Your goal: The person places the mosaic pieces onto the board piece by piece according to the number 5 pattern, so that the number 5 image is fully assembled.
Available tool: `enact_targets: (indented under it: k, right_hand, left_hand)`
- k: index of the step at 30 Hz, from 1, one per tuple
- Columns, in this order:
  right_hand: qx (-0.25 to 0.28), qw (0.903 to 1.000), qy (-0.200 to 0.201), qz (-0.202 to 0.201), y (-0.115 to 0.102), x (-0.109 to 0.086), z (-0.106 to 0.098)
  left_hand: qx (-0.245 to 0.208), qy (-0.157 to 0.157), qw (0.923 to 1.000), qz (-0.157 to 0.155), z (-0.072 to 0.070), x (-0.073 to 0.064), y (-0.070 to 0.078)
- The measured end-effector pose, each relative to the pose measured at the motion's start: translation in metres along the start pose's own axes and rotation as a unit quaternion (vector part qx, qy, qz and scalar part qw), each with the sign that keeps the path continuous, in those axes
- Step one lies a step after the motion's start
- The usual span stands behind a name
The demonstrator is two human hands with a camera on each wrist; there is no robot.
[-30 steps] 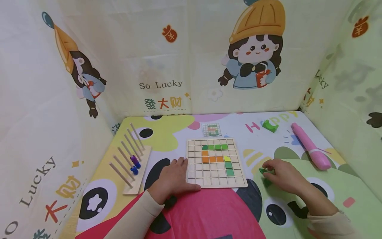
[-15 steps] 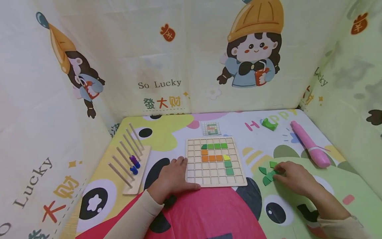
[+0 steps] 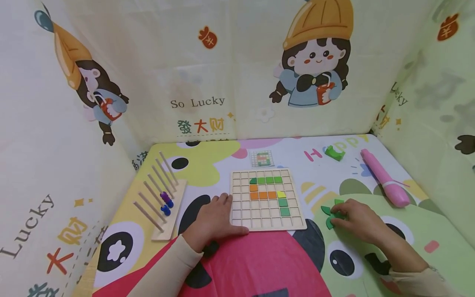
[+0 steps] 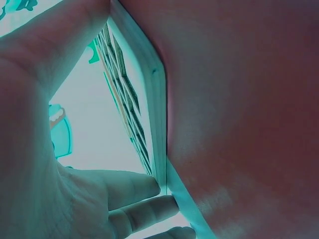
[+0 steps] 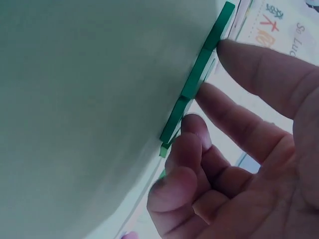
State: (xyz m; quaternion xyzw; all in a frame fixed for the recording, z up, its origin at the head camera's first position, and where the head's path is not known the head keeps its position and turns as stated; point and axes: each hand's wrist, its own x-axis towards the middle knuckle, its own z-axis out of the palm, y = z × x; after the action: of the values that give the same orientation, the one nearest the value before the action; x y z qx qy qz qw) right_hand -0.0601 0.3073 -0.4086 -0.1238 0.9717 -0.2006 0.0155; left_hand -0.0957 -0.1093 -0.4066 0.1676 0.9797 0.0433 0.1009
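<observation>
A wooden grid board (image 3: 243, 209) lies flat mid-table, with green, orange and yellow tiles in its cells. My left hand (image 3: 213, 218) rests at its near left corner, fingers along the left side, thumb along the front. In the left wrist view these fingers touch the board's edge (image 4: 155, 104). To the right of the board my right hand (image 3: 358, 220) is over a small group of loose green tiles, partly hiding them; a rounded green tile (image 3: 325, 210) shows at their left. In the right wrist view, thumb and forefinger, spaced apart, touch the green tiles (image 5: 200, 72), while the other fingers curl.
A small grid-pattern card (image 3: 262, 158) lies behind the board. At the left stands a wooden peg rack (image 3: 173, 211) with blue and purple pieces. A pink tapered object (image 3: 386, 175) and a green curved piece (image 3: 335, 153) lie at the back right. Printed cloth walls enclose the table.
My right hand was over the green tiles, shifted right, uncovering several of them, then came back left over them. My left hand has stayed at the board's corner.
</observation>
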Motion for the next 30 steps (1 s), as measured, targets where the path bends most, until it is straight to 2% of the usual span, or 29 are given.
enact_targets:
  k: [14, 30]
  right_hand:
    - [-0.052, 0.9979, -0.039, 0.009, -0.025, 0.026, 0.0]
    - [-0.024, 0.9979, -0.059, -0.006, -0.022, 0.039, -0.001]
  left_hand:
    - [-0.005, -0.007, 1.0, 0.003, -0.003, -0.002, 0.001]
    - [-0.001, -0.001, 1.0, 0.003, -0.001, 0.0, 0.001]
